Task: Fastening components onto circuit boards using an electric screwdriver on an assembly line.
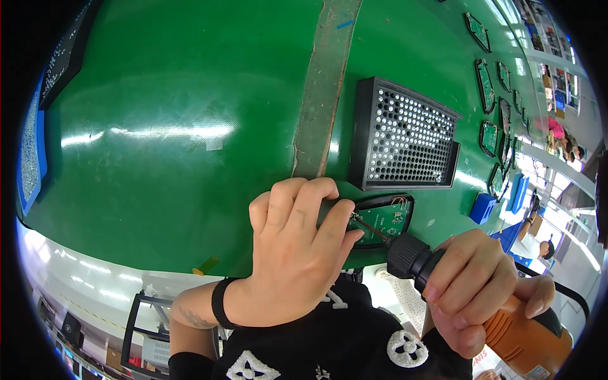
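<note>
A green circuit board (386, 218) sits in a black plastic housing (410, 206) near the table's front edge. My left hand (294, 240) is closed over the housing's left end, its curled fingers hiding that part. Its thumb and forefinger are beside the tip of a long thin bit (373, 231), which reaches the left part of the board. Whether a screw is under the tip is hidden. My right hand (472, 285) is wrapped round an orange and black electric screwdriver (525, 339), tilted with its bit pointing left and away from me.
Just beyond the housing stands a black screw tray (362, 139) with rows of holes, many filled with silvery screws. Several more boards in black housings (486, 85) lie at the right. Blue blocks (483, 208) stand there too. A blue bin (41, 152) is at the far left.
</note>
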{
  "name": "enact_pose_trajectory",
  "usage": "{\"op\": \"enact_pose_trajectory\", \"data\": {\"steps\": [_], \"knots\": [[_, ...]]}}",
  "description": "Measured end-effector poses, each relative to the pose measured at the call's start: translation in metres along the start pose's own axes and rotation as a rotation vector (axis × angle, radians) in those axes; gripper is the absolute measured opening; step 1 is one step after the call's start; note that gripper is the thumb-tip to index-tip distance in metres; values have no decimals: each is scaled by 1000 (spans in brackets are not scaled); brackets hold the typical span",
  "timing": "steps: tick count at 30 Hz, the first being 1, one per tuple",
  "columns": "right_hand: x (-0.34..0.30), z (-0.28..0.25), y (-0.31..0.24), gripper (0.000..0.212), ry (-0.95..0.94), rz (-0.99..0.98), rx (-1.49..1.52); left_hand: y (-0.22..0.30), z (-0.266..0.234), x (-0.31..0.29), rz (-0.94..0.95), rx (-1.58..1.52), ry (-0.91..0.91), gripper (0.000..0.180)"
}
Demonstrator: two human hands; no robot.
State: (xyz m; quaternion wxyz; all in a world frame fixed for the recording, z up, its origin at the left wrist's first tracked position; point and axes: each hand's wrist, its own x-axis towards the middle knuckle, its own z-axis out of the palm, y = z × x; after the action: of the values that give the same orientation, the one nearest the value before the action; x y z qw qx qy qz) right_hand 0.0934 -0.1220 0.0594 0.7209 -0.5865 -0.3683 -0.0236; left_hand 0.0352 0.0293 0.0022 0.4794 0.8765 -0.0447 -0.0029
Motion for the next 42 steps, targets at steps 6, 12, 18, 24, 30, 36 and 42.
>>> {"op": "enact_pose_trajectory", "data": {"steps": [6,12,18,24,30,36,42], "knots": [[3,4,-2,55,9,25,16,0,-4,0,-4,-11,-3,41],[3,5,-2,54,23,24,15,-1,-4,-2,12,22,-28,42],[5,5,-3,54,8,51,20,-1,-6,-2,2,23,-37,42],[9,9,-4,53,0,96,24,0,-10,-2,-10,12,-48,40],[2,17,-3,51,18,42,-30,-1,-8,-3,-17,1,-30,39],[5,26,-3,53,0,73,-77,-3,-5,-4,9,-31,30,40],[-4,5,-7,51,-7,-48,1,-3,6,-2,46,12,50,39]]}}
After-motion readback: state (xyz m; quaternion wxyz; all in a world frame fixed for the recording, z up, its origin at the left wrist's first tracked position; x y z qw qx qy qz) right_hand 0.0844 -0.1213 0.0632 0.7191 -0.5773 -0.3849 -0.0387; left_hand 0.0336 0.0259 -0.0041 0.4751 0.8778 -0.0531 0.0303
